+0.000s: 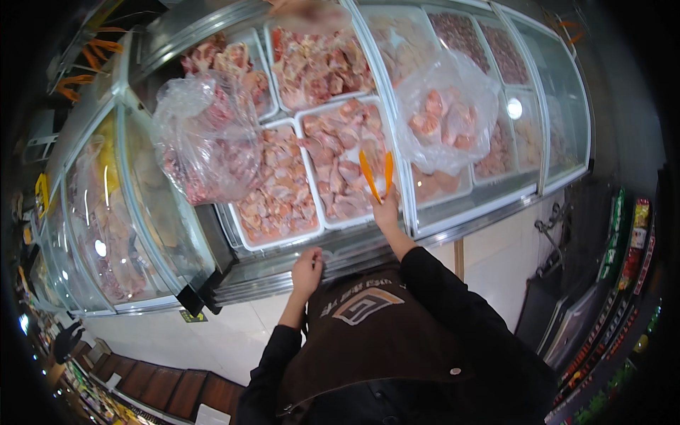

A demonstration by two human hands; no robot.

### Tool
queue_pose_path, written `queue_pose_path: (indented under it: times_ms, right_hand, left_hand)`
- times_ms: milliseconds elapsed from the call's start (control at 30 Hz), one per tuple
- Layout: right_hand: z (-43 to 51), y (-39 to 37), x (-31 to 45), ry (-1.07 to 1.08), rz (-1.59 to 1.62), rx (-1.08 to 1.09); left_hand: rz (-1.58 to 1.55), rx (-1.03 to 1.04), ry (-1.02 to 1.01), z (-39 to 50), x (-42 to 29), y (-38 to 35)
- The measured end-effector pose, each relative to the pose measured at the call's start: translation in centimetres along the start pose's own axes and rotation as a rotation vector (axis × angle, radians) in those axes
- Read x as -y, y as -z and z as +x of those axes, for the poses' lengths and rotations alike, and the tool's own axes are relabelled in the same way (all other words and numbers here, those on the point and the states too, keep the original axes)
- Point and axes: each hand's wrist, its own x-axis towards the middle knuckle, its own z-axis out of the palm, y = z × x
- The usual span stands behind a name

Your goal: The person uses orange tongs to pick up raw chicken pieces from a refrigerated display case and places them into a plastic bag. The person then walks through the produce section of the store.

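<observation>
My right hand (387, 208) grips orange tongs (366, 169), their two arms spread over a white tray (346, 223) of raw chicken pieces (340, 151). Nothing shows between the tong tips. Loosely curled, my left hand (307, 273) rests by the front metal edge of the chest display case (271, 279), and no object is visible in it. To the left of that tray stands another with smaller cut meat pieces (279, 196). A clear plastic bag (210, 138) full of raw meat lies across the left trays. On the glass at right sits an open-mouthed plastic bag (449, 114) with chicken pieces inside.
Sliding glass lids (478, 212) cover more meat trays on the right. Farther left, a second glass-covered case (114, 223) holds bagged meat. More trays of bony cuts (324, 64) stand at the back. Packaged goods (632, 249) line a shelf at far right.
</observation>
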Motion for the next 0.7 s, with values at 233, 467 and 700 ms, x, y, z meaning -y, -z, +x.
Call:
queue_pose_path:
  times_ms: [233,467,700]
  right_hand:
    - [-1.2,-0.1,-1.3,-0.341,-0.099,0.219]
    - [-1.3,1.2,-1.6,-0.632,0.073,0.56]
    - [0.5,-1.0,-1.7,-0.851,0.489,0.479]
  left_hand:
    - [-0.078,0.018,-0.045,-0.1,0.0,0.6]
    - [0.003,-0.025,-0.089,-0.4,-0.4,0.4]
    - [-0.041,-0.052,-0.08,-0.5,-0.7,0.4]
